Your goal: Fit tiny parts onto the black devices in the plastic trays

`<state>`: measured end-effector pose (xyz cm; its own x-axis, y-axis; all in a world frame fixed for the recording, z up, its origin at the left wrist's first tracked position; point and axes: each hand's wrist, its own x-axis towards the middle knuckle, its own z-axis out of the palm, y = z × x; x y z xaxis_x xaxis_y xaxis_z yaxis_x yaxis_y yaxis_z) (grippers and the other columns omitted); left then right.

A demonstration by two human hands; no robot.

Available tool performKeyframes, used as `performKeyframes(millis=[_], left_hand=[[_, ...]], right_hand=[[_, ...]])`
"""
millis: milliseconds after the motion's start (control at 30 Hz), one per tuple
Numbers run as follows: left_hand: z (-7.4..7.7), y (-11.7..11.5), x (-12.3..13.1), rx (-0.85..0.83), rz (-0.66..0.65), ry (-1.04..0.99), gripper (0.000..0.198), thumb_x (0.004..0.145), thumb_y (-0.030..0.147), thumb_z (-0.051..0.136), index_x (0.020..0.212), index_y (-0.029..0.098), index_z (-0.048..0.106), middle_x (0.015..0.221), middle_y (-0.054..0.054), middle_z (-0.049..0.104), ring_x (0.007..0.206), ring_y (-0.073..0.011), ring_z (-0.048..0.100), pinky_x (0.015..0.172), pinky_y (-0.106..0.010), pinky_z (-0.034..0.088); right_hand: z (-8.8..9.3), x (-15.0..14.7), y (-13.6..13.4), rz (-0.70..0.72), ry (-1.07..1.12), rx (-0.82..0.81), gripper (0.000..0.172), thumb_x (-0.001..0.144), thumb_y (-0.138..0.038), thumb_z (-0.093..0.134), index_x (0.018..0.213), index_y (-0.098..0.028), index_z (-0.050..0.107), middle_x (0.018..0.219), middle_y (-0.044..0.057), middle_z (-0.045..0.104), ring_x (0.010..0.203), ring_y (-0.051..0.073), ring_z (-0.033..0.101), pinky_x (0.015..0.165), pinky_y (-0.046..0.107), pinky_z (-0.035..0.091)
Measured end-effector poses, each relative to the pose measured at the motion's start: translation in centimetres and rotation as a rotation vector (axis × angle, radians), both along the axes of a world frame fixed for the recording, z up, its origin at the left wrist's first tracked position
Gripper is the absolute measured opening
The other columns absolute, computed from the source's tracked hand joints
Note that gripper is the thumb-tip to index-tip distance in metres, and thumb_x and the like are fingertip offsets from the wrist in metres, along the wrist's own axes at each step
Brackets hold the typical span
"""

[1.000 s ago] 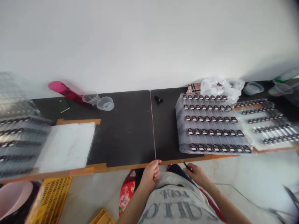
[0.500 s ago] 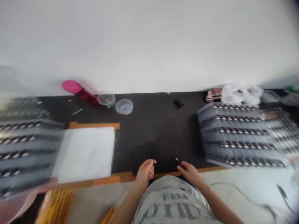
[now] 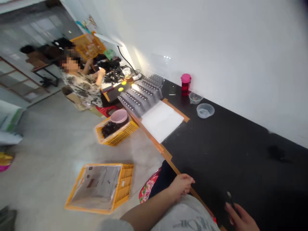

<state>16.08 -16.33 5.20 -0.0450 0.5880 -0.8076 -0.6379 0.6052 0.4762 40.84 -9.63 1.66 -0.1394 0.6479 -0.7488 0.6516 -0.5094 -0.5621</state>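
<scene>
My left hand (image 3: 183,185) hovers by the taped front edge of the black table (image 3: 231,134), its fingers loosely curled together with nothing visible in them. At the lower right, my right hand (image 3: 242,218) grips a thin black piece with a pale metal tip (image 3: 230,197) between thumb and fingers. The tip points up and away from me over the tabletop; its exact kind is too blurred to tell. A small dark, blurred object (image 3: 276,153) lies farther back on the right.
A white sheet (image 3: 162,121), trays of small black parts (image 3: 141,96), a pink-lidded bottle (image 3: 185,85) and clear bowls (image 3: 205,110) are on the table. Yellow crates (image 3: 126,183) stand on the floor at left. A co-worker (image 3: 80,83) sits at the far end.
My view has swung left, bringing the co-worker, crates and floor into sight. The trays on the right have left the view. My right hand still holds the black piece.
</scene>
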Motion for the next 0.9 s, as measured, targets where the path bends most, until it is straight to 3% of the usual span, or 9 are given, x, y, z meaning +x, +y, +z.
performKeyframes(millis=[100,200,333,367,433,533,633,767,900], left_hand=[[0.4,-0.4,-4.4,0.035,0.098,0.047,0.042,0.06,0.051,0.072,0.075,0.016,0.054,0.043,0.012,0.027,0.037,-0.0026,0.019,0.043,-0.023,0.005],[1.5,0.2,-12.5,0.127,0.221,0.197,0.044,0.062,0.054,0.071,0.077,0.015,0.054,0.046,0.012,0.025,0.039,-0.0023,0.017,0.043,-0.023,0.004],[4.3,2.6,-29.2,0.207,0.257,0.632,0.047,0.07,0.058,0.061,0.085,0.013,0.06,0.048,0.01,0.026,0.04,-0.0042,0.022,0.042,-0.021,0.014],[5.2,3.5,-34.0,0.177,0.217,0.855,0.048,0.078,0.058,0.052,0.09,0.013,0.062,0.048,0.008,0.03,0.041,-0.0054,0.026,0.042,-0.021,0.019],[6.7,5.7,-43.5,0.023,-0.018,1.391,0.049,0.089,0.051,0.034,0.1,0.014,0.064,0.053,0.002,0.047,0.047,-0.009,0.04,0.047,-0.022,0.031],[8.0,9.1,-56.5,-0.057,-0.148,1.55,0.04,0.09,0.041,0.037,0.102,0.016,0.065,0.086,-0.005,0.066,0.076,-0.0151,0.057,0.068,-0.025,0.043],[8.1,12.2,-66.5,-0.183,-0.317,1.64,0.037,0.088,0.037,0.041,0.105,0.015,0.065,0.107,-0.011,0.066,0.098,-0.0238,0.058,0.085,-0.033,0.041],[6.8,15.4,-74.3,-0.288,-0.595,1.667,0.044,0.086,0.047,0.043,0.106,0.015,0.065,0.112,-0.015,0.065,0.106,-0.0302,0.056,0.09,-0.039,0.041],[4.9,17.6,-77.0,-0.249,-0.827,1.638,0.049,0.086,0.054,0.039,0.102,0.017,0.067,0.11,-0.013,0.066,0.105,-0.0289,0.058,0.088,-0.037,0.043]], right_hand=[[0.2,-3.8,2.3,-0.023,0.092,-0.016,0.053,0.06,-0.063,0.062,0.091,-0.02,0.057,0.059,0.001,0.06,0.04,0.01,0.04,0.039,0.025,0.03],[1.0,-10.3,4.6,-0.069,0.185,-0.093,0.058,0.056,-0.058,0.068,0.098,-0.019,0.058,0.071,0.005,0.066,0.04,0.008,0.04,0.038,0.023,0.029],[2.6,-22.0,6.9,-0.107,0.313,-0.113,0.057,0.054,-0.055,0.07,0.098,-0.019,0.061,0.07,0.005,0.066,0.037,0.007,0.038,0.034,0.021,0.024],[2.9,-25.2,7.4,-0.113,0.338,-0.108,0.058,0.055,-0.056,0.07,0.099,-0.019,0.061,0.071,0.005,0.066,0.038,0.007,0.04,0.034,0.02,0.024],[3.3,-31.9,8.3,-0.139,0.384,-0.081,0.061,0.057,-0.058,0.069,0.103,-0.019,0.059,0.078,0.007,0.067,0.046,0.011,0.049,0.034,0.019,0.025],[4.0,-41.5,9.8,-0.168,0.433,-0.042,0.064,0.062,-0.059,0.067,0.11,-0.018,0.056,0.092,0.009,0.065,0.062,0.014,0.059,0.04,0.019,0.034],[4.7,-49.8,11.6,-0.143,0.41,0.035,0.062,0.065,-0.057,0.065,0.113,-0.018,0.055,0.1,0.009,0.062,0.06,0.012,0.057,0.037,0.018,0.029],[4.8,-58.2,14.4,-0.16,0.317,0.121,0.054,0.07,-0.054,0.062,0.107,-0.015,0.059,0.107,0.013,0.063,0.071,0.017,0.065,0.038,0.019,0.028],[4.4,-63.1,16.1,-0.097,0.18,0.255,0.051,0.08,-0.052,0.05,0.112,-0.013,0.056,0.109,0.015,0.065,0.082,0.022,0.069,0.044,0.021,0.037]])
